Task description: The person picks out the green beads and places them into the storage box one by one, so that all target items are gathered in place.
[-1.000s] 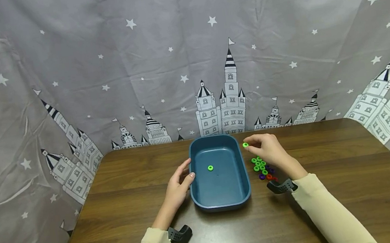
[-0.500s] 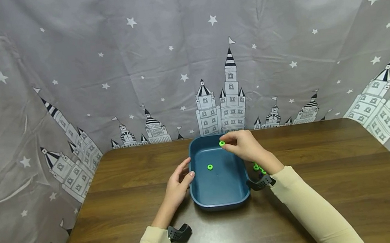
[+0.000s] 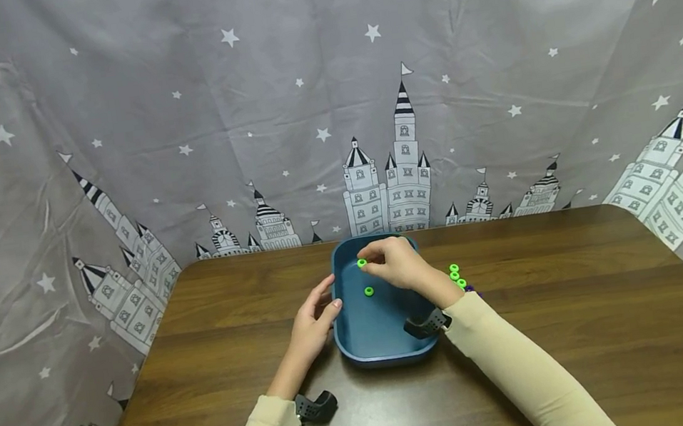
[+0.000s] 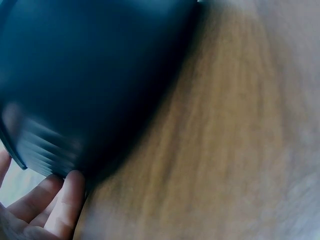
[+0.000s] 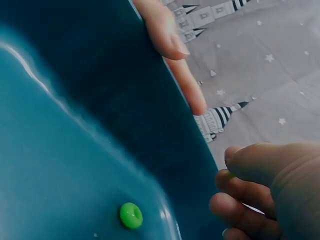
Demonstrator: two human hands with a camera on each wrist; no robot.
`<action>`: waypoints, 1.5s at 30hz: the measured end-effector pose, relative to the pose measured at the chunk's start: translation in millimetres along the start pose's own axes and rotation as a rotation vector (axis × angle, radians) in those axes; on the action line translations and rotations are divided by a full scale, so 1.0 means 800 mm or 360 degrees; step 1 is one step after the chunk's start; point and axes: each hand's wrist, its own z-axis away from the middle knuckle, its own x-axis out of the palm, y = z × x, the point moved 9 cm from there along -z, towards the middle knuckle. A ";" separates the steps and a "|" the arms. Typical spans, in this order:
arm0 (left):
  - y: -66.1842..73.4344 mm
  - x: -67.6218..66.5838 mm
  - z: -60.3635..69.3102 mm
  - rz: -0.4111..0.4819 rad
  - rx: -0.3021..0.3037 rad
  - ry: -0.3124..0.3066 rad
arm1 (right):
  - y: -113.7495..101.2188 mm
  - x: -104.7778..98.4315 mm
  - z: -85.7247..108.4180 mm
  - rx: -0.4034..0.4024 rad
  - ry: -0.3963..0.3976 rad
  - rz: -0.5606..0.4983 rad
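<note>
A dark blue tray [image 3: 367, 339] with raised walls stands at the middle of the table. Its left wall is touched by my left hand [image 3: 311, 326], whose relaxed fingers lie along the outside and whose thumb is at the rim. In the left wrist view, fingertips [image 4: 74, 182] meet the tray's outer side. Above the far part of the tray, my right hand [image 3: 396, 263] pinches a small green ring [image 3: 362, 263] between thumb and fingers; the right wrist view mostly hides it. A second green ring [image 3: 368, 291] lies flat on the tray floor.
To the right of the tray, several loose green rings [image 3: 455, 276] lie on the wooden table [image 3: 557, 321], with purple ones [image 3: 472, 290] beside them. The right forearm partly hides this pile. A grey curtain [image 3: 274, 92] printed with castles hangs behind the table.
My right hand has moved left from beside the pile to over the tray, carrying the pinched green ring. The left hand and the tray have stayed in place.
</note>
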 end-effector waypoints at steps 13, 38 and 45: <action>0.002 0.001 -0.003 0.0027 0.0032 -0.0007 | -0.003 0.023 -0.006 -0.0005 -0.0075 0.0016; 0.001 -0.004 0.001 0.0013 0.0064 -0.0007 | 0.008 0.047 -0.003 -0.0034 -0.0186 0.0109; 0.000 -0.004 0.000 0.0019 0.0048 0.0006 | 0.020 0.044 -0.003 0.0105 -0.0145 0.0188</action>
